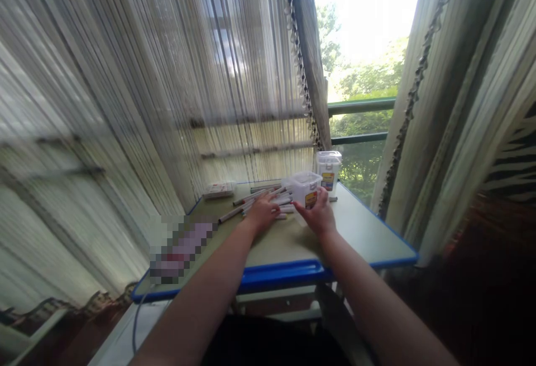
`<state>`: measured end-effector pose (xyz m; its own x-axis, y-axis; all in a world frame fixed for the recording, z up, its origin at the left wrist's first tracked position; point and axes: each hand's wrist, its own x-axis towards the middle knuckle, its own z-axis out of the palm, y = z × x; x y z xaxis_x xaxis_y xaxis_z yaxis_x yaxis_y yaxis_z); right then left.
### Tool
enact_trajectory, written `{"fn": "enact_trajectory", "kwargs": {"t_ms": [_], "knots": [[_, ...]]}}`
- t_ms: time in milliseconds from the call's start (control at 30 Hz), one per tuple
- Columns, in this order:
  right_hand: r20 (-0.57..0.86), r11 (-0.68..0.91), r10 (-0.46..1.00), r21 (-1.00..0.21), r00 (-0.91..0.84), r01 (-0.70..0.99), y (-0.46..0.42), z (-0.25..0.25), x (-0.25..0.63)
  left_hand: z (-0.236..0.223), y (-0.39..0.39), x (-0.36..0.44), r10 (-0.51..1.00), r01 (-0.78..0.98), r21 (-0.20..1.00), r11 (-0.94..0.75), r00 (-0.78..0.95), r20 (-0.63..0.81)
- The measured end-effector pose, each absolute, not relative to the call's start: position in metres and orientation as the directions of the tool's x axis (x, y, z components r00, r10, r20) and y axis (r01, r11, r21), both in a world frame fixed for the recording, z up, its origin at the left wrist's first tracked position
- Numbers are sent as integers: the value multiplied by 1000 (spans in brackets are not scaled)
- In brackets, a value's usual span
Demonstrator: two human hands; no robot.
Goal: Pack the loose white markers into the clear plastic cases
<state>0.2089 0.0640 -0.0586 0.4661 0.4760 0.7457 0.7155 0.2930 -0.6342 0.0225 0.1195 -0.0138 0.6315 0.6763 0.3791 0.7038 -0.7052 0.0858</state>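
My right hand point(320, 215) is closed around the side of a clear plastic box point(300, 190) with a small yellow and red label. The box stands over the table with its lid open at the back left. My left hand point(263, 214) lies on a loose pile of grey and white markers point(240, 203), its fingers curled over some of them. How many markers it grips is hidden. A second clear box point(329, 171) with the same kind of label is upright just behind the first.
The small table point(360, 232) has a blue edge. A flat white pack point(218, 189) lies at its back left, and a blurred-out pinkish item point(184, 251) at its left side. String curtains point(251, 76) hang close behind. A cable point(136, 321) drops at the front left.
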Motion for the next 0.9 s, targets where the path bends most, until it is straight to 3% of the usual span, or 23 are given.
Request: {"fn": "enact_trajectory", "kwargs": {"t_ms": [333, 400, 467, 567, 633, 733, 900], "knots": [[776, 358, 448, -611, 444, 706, 69, -65, 203, -13, 113, 25, 665, 666, 104, -738, 695, 272], [784, 365, 459, -596, 419, 715, 69, -66, 204, -11, 114, 28, 641, 643, 122, -756, 690, 337], [791, 376, 470, -581, 392, 722, 69, -68, 207, -7, 113, 29, 590, 610, 153, -778, 624, 512], [798, 399, 482, -568, 362, 720, 70, -70, 213, -1, 110, 29, 465, 583, 179, -792, 388, 796], [795, 405, 492, -570, 355, 715, 71, -72, 216, 1, 107, 29, 391, 583, 201, -787, 219, 894], [786, 387, 502, -577, 361, 719, 70, -72, 218, -2, 105, 30, 395, 560, 295, -774, 63, 916], [787, 398, 551, -539, 277, 742, 59, -67, 214, -11, 102, 34, 486, 511, 407, -757, 25, 873]]}}
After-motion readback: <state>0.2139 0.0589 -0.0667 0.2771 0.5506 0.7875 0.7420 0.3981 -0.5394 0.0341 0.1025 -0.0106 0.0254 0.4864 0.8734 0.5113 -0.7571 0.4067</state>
